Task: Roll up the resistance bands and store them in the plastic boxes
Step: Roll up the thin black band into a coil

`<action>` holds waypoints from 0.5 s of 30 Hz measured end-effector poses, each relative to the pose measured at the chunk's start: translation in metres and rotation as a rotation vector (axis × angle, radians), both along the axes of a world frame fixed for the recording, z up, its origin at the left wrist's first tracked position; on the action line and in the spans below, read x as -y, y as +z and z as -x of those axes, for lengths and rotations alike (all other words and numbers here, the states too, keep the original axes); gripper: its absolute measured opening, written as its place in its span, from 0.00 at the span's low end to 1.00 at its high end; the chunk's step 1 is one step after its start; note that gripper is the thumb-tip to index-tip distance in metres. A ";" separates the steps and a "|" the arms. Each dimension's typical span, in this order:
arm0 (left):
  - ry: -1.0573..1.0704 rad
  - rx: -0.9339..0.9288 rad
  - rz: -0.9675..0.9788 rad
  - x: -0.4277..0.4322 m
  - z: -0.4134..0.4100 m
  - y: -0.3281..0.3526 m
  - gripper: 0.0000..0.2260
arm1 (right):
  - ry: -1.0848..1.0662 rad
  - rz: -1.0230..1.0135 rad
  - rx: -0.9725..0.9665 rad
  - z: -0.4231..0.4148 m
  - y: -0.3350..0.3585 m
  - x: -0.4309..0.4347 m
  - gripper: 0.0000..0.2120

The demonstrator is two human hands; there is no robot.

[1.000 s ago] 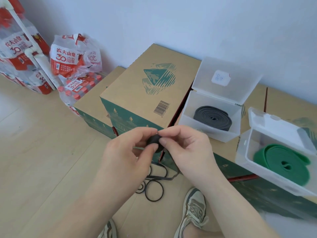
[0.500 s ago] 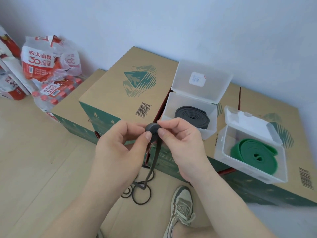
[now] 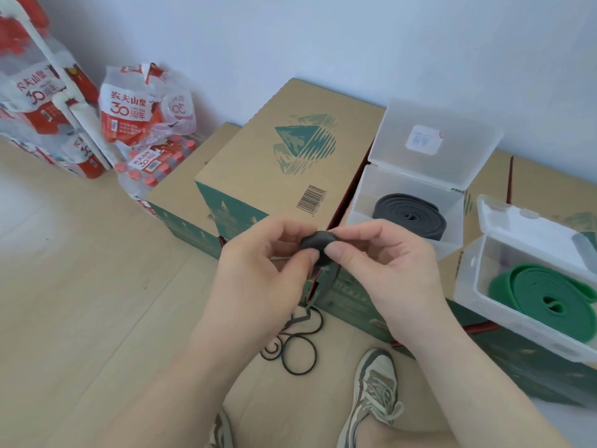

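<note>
- At the middle of the head view, a small black roll (image 3: 318, 244) of thin resistance band is pinched between the curled fingers and thumbs of the left hand (image 3: 258, 276) and the right hand (image 3: 391, 273). Both hands are closed on it.
- Toward six o'clock from the roll, the unrolled tail (image 3: 298, 347) of the same band is seen hanging down and lying in loose loops on the wooden floor (image 3: 97, 286), so this rolling is judged only partly done.
- At two o'clock from the hands, a dark grey band (image 3: 410, 215) is seen coiled inside an open clear plastic box (image 3: 363, 195) and is judged stored.
- At four o'clock, a green band (image 3: 546, 299) is seen coiled inside a second plastic box (image 3: 466, 286), its lid also raised.
- Both boxes are set on cardboard cartons (image 3: 268, 176).
- No third box can be made out, so the black band's destination cannot be told; winding the tail and boxing the roll are judged to be left.
</note>
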State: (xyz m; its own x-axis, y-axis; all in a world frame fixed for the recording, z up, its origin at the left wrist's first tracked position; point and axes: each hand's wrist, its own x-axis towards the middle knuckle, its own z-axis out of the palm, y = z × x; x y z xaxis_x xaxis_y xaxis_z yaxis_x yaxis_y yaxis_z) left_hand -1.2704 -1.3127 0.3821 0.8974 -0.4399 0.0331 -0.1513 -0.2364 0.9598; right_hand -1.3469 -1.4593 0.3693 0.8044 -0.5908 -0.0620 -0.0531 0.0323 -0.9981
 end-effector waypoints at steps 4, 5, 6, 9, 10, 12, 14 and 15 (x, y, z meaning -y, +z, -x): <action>0.062 -0.186 0.239 -0.004 -0.005 0.005 0.11 | 0.008 -0.125 0.041 -0.002 -0.002 -0.001 0.08; 0.056 -0.235 0.280 -0.005 -0.006 0.005 0.10 | 0.019 -0.152 0.056 -0.004 -0.003 -0.003 0.10; 0.050 -0.280 0.303 -0.006 -0.005 0.006 0.09 | 0.029 -0.177 0.070 -0.004 -0.003 -0.005 0.11; 0.043 -0.363 0.299 -0.007 -0.004 0.005 0.10 | 0.045 -0.184 0.092 -0.008 -0.003 -0.010 0.10; 0.030 -0.366 0.277 -0.008 -0.004 0.005 0.10 | 0.039 -0.165 0.089 -0.009 -0.004 -0.010 0.11; 0.012 -0.286 0.160 -0.010 -0.005 0.005 0.09 | 0.027 -0.099 0.075 -0.009 -0.005 -0.009 0.17; 0.035 -0.144 0.039 -0.011 -0.005 0.002 0.10 | 0.040 0.055 0.051 -0.008 -0.006 -0.008 0.19; 0.043 -0.091 0.012 -0.011 -0.005 0.001 0.13 | 0.062 0.149 0.044 -0.007 -0.007 -0.008 0.18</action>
